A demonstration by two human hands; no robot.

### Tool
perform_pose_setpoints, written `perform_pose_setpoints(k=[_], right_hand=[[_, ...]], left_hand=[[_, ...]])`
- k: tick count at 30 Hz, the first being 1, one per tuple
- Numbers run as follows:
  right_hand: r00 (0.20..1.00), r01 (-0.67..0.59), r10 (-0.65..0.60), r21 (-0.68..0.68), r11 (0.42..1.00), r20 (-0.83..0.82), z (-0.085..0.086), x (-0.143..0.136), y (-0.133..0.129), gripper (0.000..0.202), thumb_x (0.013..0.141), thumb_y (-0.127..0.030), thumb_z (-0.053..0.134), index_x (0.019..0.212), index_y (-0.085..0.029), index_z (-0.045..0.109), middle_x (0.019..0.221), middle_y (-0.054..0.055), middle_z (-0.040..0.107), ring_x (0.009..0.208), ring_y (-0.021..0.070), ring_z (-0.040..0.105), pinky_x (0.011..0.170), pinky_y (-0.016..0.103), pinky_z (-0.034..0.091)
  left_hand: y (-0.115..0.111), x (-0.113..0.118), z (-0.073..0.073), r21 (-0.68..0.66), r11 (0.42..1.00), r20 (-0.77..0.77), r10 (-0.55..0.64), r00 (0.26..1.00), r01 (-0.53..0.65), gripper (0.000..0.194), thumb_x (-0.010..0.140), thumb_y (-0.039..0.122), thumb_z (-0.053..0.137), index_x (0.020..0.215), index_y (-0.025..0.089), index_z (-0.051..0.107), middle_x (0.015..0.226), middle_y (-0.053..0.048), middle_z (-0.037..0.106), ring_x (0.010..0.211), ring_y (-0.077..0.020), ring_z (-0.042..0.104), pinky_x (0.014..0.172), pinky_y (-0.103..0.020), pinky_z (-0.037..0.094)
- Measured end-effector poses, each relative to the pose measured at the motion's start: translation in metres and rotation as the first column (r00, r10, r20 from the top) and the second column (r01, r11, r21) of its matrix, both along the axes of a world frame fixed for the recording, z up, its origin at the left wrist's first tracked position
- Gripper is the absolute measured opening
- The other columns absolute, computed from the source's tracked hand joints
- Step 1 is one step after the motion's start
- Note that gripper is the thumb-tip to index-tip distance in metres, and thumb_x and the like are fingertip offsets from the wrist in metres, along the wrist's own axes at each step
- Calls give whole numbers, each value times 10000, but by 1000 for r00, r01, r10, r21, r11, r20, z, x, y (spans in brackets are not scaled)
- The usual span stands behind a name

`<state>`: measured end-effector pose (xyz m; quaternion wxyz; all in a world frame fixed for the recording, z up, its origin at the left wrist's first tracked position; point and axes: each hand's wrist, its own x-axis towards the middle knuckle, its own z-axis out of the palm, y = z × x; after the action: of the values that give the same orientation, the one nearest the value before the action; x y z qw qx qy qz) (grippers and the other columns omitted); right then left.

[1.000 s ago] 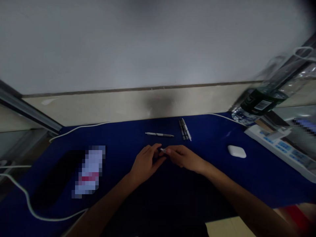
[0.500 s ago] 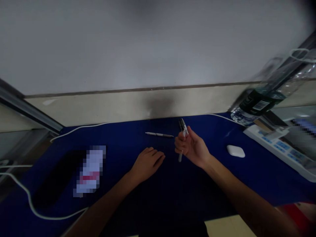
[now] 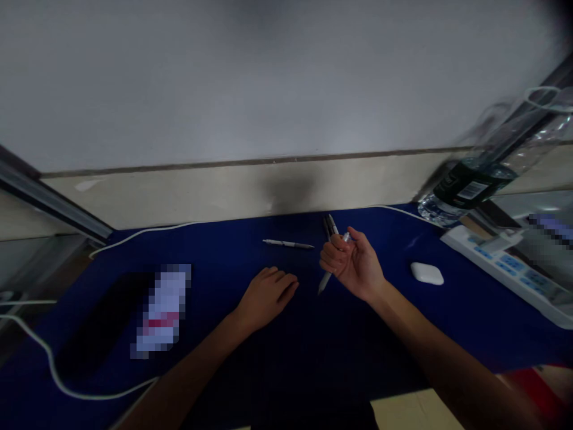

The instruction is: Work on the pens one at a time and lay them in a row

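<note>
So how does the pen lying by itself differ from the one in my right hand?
The lone pen lies flat on the blue table; the held pen slants in your right hand. The lone pen shows end to end, while that hand hides the held pen's middle. Both are slim, with a greyish section toward one end.

It's dim in here, with a soft paler patch on the wall towards twelve o'clock and a smudgy shadow below it. The table sinks near black at six. Glints catch the bottle at two; corners look stretched, fine detail soft.
</note>
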<state>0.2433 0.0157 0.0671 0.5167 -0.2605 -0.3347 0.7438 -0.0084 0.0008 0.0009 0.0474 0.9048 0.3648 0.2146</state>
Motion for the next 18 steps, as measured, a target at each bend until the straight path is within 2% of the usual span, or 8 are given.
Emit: perform_pose_setpoints(k=[6,12,18], right_hand=[[997,71,-72,-15,997,-17,-1,2,2,623,983,-674,625,637,-282,284,630,-58,213,582,173,154,572,317,316],[985,169,-169,-5,986,-28,1,10,6,576,1015,-601,602,647,-275,304,654,-59,190,583,175,154,576,312,319],[982,181,-183,-50,982,-52,-2,8,7,552,1037,-569,574,647,-274,318,639,-55,211,581,176,165,575,312,334]], left_hand=[[0,1,1,28,999,12,-18,1000,17,275,1193,281,505,1065,222,741,885,-18,786,818,-208,712,827,-361,522],[-1,1,1,21,1000,-16,-21,1000,22,477,1205,344,493,761,222,616,657,10,651,666,-189,634,741,-347,481],[-1,1,3,-13,1000,-11,-29,1000,28,522,1218,369,468,738,224,616,639,12,630,658,-178,604,749,-342,475]])
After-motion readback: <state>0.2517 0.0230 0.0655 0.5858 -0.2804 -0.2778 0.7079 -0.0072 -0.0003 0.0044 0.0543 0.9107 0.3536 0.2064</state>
